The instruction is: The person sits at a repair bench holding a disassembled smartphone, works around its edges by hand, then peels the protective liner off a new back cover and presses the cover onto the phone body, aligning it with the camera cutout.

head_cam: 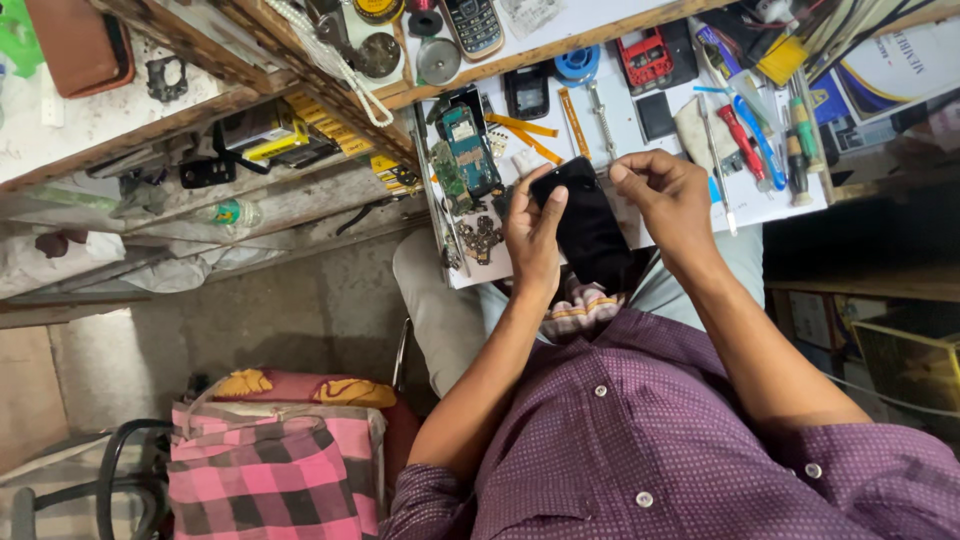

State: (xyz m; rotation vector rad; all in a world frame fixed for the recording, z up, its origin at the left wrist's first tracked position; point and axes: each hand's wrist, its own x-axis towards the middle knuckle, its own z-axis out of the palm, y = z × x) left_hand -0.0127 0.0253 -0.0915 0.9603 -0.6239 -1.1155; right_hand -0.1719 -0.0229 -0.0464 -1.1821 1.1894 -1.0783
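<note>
Both hands grip a black phone over the lap: the left hand clasps its side, the right hand pinches the top edge, perhaps with a small tool. Beyond lie a circuit board, screwdrivers and a white tray.

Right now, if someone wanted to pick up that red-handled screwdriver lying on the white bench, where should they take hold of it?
By the handle. The red-handled screwdriver lies flat on the white bench, its thick red grip bare on top, so a pinch from above across the grip looks safest. Other tools crowd its right, including a blue-handled one lying close, so coming from the left side seems easier.
</note>
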